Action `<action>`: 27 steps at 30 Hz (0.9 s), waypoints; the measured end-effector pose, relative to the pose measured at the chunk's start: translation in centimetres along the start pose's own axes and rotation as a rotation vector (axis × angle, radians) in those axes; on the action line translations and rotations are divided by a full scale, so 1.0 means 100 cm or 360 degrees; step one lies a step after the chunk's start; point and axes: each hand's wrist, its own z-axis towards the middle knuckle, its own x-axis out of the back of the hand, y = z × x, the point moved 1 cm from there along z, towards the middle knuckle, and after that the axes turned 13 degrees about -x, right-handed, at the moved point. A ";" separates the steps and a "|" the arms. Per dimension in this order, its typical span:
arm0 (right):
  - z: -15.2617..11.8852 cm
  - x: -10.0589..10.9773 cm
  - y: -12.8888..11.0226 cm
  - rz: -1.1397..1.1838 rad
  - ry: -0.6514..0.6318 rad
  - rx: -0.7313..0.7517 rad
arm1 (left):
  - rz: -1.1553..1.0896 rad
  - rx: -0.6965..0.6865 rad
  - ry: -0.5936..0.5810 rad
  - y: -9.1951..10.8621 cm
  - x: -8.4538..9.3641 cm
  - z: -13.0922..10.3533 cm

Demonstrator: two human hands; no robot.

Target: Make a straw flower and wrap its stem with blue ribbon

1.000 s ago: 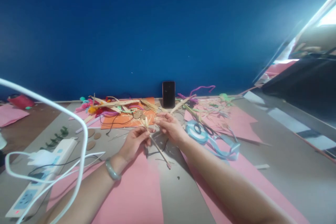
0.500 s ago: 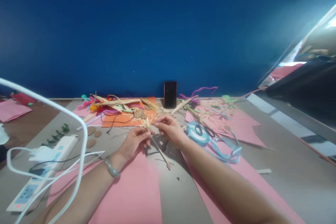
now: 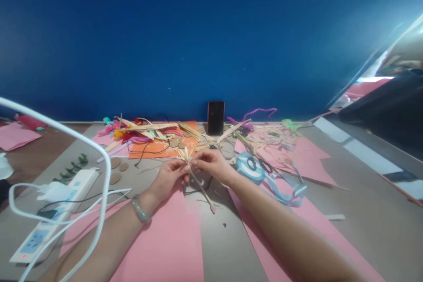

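Okay, thin tan stick (image 3: 203,191) with a splayed tuft of pale straw-coloured husk strips (image 3: 185,154) at its far end: it's between the person's hands, over the grey tabletop (image 3: 218,246). Long axis is slanted, tuft far and left, tip near and right; can't tell if that tip touches down. Left hand (image 3: 173,173) is the nearer one, pinching it just below the tuft. Right hand (image 3: 211,165) faces it from the other side, fingertips narrow at the tuft's base, about meeting the left's; can't tell if they grip a strip. Pose: forearms converge in a V, fingers inward. Around: pink paper sheets (image 3: 165,238) under the arms, shiny light-blue ribbon roll (image 3: 245,172) right, flat orange sheet (image 3: 191,143) beyond, black phone (image 3: 216,118) upright behind.
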 end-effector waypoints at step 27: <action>-0.011 0.000 -0.016 -0.0416 0.0111 0.0194 | 0.0098 -0.0072 -0.0032 -0.011 0.002 0.002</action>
